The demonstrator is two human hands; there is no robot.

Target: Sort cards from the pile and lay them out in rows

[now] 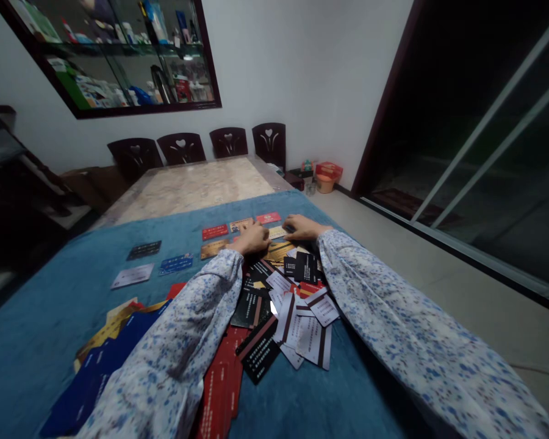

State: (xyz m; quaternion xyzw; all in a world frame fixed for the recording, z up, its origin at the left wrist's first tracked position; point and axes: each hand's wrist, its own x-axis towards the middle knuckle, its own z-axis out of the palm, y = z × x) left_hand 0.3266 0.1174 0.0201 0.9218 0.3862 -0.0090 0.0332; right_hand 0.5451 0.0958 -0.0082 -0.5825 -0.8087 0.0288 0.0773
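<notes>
My left hand (252,238) rests over the laid-out cards with its fingers apart, partly covering a red card beneath. Just right of it lies a pale yellow card (277,232), and my right hand (303,227) has curled fingers at that card's right edge. Around them sit a gold card (214,248), a red card (215,231), a picture card (240,225) and another red card (268,217). Closer to me is a loose heap of black cards (258,350), white cards (313,340) and gold cards (280,251), many with magnetic stripes.
Blue cloth (274,402) covers the near part of the marble-topped table (196,183). To the left lie a black card (144,250), a white card (132,276) and blue cards (176,263). Long rows of overlapping blue cards (98,372) and red cards (219,390) run beside my left sleeve.
</notes>
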